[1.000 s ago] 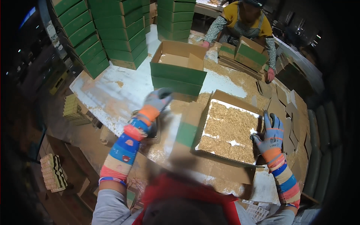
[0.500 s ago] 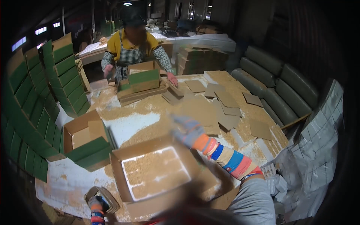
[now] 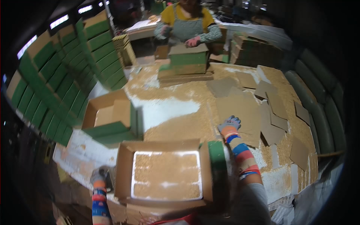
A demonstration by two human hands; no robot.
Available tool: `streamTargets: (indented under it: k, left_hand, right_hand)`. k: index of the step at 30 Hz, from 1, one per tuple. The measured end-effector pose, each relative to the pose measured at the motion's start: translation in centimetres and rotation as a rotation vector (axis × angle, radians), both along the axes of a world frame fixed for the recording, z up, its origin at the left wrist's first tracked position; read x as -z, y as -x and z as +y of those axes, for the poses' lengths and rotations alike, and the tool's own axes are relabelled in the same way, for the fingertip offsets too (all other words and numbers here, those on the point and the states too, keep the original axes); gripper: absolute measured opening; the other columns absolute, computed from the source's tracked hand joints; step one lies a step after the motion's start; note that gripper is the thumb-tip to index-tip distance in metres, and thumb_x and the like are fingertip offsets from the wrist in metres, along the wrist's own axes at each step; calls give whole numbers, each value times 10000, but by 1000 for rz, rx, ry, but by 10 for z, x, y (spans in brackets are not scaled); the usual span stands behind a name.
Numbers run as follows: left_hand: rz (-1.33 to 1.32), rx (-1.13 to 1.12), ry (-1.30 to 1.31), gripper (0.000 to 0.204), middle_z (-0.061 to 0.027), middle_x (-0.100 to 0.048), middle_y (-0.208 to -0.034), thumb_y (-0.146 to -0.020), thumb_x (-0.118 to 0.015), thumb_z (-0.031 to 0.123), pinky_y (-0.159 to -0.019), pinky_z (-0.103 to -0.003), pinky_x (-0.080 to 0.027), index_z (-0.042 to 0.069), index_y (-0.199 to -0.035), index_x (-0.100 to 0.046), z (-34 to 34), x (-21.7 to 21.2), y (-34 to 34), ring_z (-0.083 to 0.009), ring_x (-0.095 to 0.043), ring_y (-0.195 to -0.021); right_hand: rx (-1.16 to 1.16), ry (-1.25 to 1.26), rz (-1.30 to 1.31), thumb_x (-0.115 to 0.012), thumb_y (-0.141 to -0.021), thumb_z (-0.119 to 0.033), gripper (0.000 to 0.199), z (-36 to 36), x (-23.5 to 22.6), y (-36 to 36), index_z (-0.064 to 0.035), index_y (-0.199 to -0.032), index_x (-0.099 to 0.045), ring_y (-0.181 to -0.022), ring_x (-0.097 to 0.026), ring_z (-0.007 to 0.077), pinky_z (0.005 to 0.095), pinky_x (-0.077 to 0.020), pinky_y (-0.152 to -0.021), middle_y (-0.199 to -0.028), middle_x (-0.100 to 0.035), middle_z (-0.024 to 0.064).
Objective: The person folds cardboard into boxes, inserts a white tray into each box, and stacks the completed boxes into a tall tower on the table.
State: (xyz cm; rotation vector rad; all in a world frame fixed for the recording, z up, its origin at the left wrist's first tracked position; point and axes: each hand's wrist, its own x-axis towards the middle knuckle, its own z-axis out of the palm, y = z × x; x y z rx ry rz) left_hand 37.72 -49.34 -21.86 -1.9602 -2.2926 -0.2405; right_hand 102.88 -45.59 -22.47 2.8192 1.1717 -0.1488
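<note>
An open cardboard box (image 3: 123,169) with a green flap lies in front of me, and the white tray inside it is filled with tan granular material (image 3: 165,175). My right hand (image 3: 229,123), in a grey glove and striped sleeve, reaches past the box's right corner. Its fingers rest spread on a flat brown cardboard sheet (image 3: 243,110). My left hand (image 3: 99,176), also gloved, sits low by the box's left side, close to its outer wall. Its fingers are blurred and partly hidden.
An empty green-sided box (image 3: 108,120) stands left of centre. Stacked green boxes (image 3: 56,75) line the left. Several loose cardboard sheets (image 3: 279,108) cover the table's right. Across the table a person (image 3: 187,26) handles a box (image 3: 187,56) on flat cardboard. A green padded seat (image 3: 324,112) runs along the right.
My head has turned, shifting the view. My right hand left the filled box's edge and reached out onto the cardboard sheets. My left hand dropped to the box's lower left.
</note>
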Motion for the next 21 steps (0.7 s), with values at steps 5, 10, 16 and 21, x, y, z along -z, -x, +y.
streamTargets:
  k: [5,10,16,21]
  left_hand:
    - [-385,-97,-31,396,-224,-622,-953,-930,-412,398,-826,-458,-432,74,-1056,-602,15,-17,6,-421,-554,-945]
    - [-974,496,-447,361,-88,-619,-966,-947,-446,264,-698,-320,-496,58,-1232,-524,18,-131,-85,-192,-599,-829]
    - [-637,1114,317,416,-175,-568,-1195,-877,-521,197,-877,-356,-462,81,-1275,-490,-18,-203,-253,-293,-581,-1023]
    - [-347,1249,30,337,-185,-606,-1062,-864,-524,198,-858,-371,-468,72,-1174,-563,0,-170,-244,-322,-589,-954]
  right_hand:
    - [-458,-78,-7,-506,-849,-299,358,-53,-2,-23,-65,-1091,-627,-955,-594,350,429,-463,-844,-1030,-627,200]
    - [-488,-689,-87,-513,-872,-233,290,-92,-123,41,-81,-1099,-610,-896,-600,381,448,-474,-787,-1021,-627,183]
    - [-838,-1014,15,-559,-803,-72,324,-132,-235,172,-80,-1125,-589,-841,-594,338,384,-489,-719,-944,-616,160]
    - [-958,-1162,-158,-579,-715,-25,463,-169,-234,189,-67,-1176,-579,-767,-579,313,376,-491,-690,-936,-607,135]
